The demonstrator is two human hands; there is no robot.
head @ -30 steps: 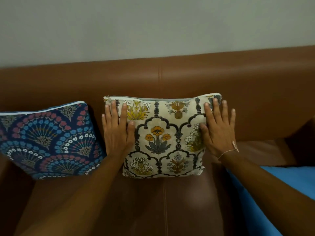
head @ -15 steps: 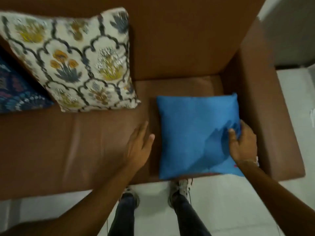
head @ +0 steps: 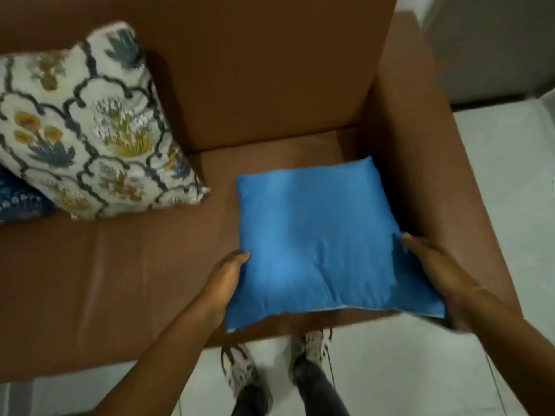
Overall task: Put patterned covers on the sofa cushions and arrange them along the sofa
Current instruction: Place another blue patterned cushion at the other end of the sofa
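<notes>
Brown leather fills nearly everything ahead of my hands: the sofa (head: 270, 85), its back rising beyond them, its arm just outside my right hand (head: 432, 268), and pale floor tile (head: 510, 181) past that and under my shoes (head: 240, 370).

Up and to the left of my left hand (head: 228, 274), the cream floral cushion (head: 87, 127) leans on the backrest, already covered, with a dark blue patterned one (head: 18, 199) tucked behind it at the frame's edge.

Between my hands lies the plain blue cushion (head: 318, 244), flat on the seat and overhanging its front edge. Each hand clamps one side of it, thumbs on top, fingers hidden beneath.

I see no spare cover anywhere. The risk, I think, is that this soft cushion sags when lifted by its sides and slides off the slick leather to the floor, since part of it already hangs past the seat.
</notes>
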